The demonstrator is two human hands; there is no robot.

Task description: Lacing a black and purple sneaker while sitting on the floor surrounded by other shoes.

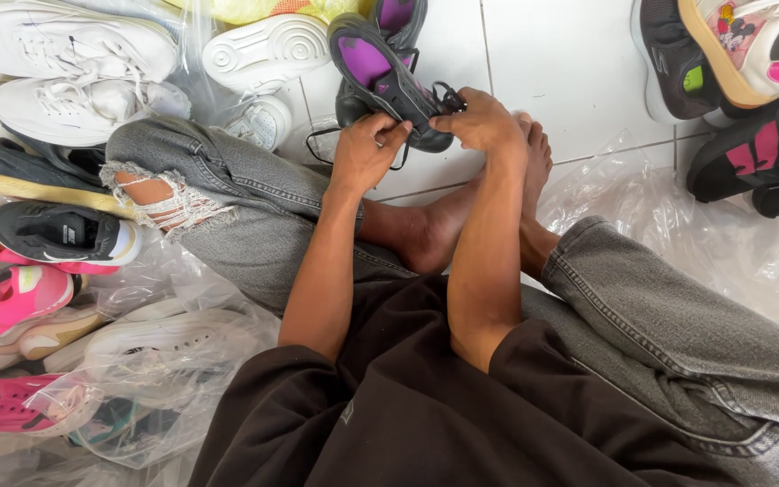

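Observation:
I sit cross-legged on a white tiled floor (pixel 570 81) in grey ripped jeans. A black sneaker with a purple insole (pixel 380 77) is held up in front of my bare feet. My left hand (pixel 364 149) grips its lower side near the heel. My right hand (pixel 484 122) pinches the black laces at the shoe's front. A second black shoe with a purple lining (pixel 397 18) lies just behind it, partly hidden.
White sneakers (pixel 65 72) and a white sole (pixel 268 50) lie at the top left. Pink and black shoes (pixel 20 271) pile up at the left among clear plastic bags (pixel 155 379). More shoes (pixel 750 99) sit at the top right, with plastic sheeting (pixel 714 243) below them.

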